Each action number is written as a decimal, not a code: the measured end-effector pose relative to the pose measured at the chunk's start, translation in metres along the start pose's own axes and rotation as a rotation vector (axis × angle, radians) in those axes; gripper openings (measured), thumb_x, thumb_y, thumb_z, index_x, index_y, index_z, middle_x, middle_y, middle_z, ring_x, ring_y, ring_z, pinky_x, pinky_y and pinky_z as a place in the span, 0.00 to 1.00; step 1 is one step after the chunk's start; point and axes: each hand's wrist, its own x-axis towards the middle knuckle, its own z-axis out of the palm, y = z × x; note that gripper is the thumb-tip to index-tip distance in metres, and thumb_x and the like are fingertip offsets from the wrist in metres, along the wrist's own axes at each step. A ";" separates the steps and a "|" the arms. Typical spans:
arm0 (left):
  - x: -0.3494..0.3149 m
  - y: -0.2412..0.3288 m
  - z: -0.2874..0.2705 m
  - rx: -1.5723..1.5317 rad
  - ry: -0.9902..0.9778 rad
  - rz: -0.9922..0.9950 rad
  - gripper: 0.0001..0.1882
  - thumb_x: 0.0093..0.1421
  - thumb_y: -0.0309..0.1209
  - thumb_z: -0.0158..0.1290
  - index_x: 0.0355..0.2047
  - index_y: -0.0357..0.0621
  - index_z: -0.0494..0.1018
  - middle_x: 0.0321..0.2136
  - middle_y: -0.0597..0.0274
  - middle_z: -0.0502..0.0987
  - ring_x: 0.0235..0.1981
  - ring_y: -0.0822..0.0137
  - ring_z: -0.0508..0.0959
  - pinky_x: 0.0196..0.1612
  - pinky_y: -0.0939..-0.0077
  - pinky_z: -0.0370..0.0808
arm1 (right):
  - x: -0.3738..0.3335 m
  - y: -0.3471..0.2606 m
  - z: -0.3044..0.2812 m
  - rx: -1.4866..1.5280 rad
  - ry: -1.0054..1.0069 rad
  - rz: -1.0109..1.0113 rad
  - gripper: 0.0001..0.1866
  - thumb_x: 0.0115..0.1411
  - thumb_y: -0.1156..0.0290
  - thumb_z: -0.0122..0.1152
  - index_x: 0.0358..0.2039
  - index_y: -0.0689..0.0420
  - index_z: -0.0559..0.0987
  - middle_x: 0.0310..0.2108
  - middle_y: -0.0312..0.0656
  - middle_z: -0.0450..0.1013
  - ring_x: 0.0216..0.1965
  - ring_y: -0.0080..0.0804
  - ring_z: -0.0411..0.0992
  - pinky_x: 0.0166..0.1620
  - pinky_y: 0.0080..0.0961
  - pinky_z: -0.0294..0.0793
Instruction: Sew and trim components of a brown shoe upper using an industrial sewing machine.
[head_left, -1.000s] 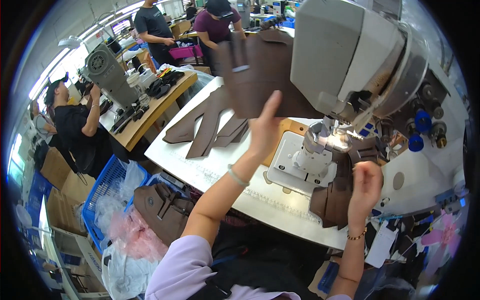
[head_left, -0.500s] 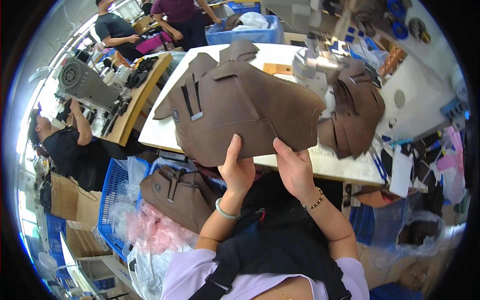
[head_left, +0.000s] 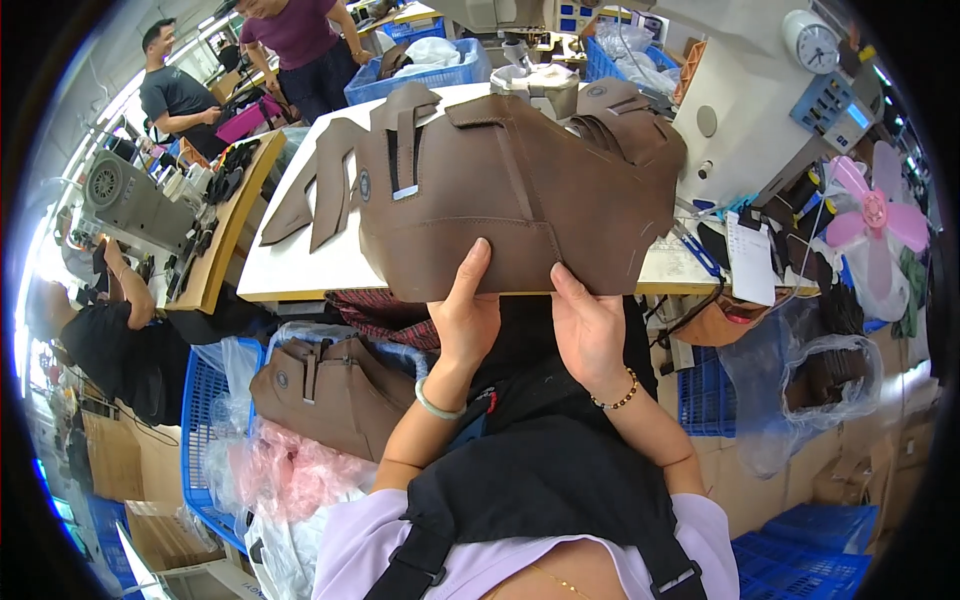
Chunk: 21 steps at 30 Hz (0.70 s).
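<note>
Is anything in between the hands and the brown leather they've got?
Nothing visible is. The left hand and right hand hold the near edge of the leather directly, thumbs on top. Its underside is hidden, so I can't tell about there.

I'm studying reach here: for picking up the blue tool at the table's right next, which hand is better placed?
Probably the right hand: it is nearer the blue tool. Both hands pinch the brown panel by its near edge, so the left hand would need to hold it alone.
</note>
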 end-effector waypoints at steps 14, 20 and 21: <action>-0.003 -0.049 -0.013 -0.167 0.033 -0.262 0.16 0.59 0.33 0.50 0.47 0.42 0.68 0.45 0.63 0.72 0.49 0.68 0.69 0.54 0.70 0.63 | 0.011 0.017 -0.027 0.087 0.149 0.044 0.18 0.59 0.76 0.55 0.51 0.59 0.68 0.50 0.37 0.65 0.53 0.25 0.61 0.56 0.25 0.59; 0.021 -0.038 -0.063 -0.547 0.139 -0.283 0.15 0.62 0.34 0.47 0.47 0.38 0.67 0.46 0.58 0.72 0.49 0.62 0.72 0.51 0.67 0.72 | 0.017 0.002 -0.045 0.054 0.133 0.022 0.18 0.61 0.76 0.51 0.52 0.57 0.67 0.50 0.37 0.66 0.53 0.28 0.63 0.58 0.30 0.60; 0.021 -0.034 -0.059 -0.434 0.144 -0.226 0.15 0.62 0.32 0.47 0.47 0.39 0.67 0.46 0.58 0.72 0.49 0.62 0.72 0.51 0.67 0.73 | 0.017 0.001 -0.046 0.068 0.142 0.010 0.18 0.60 0.76 0.51 0.52 0.57 0.67 0.51 0.37 0.66 0.53 0.28 0.63 0.58 0.30 0.60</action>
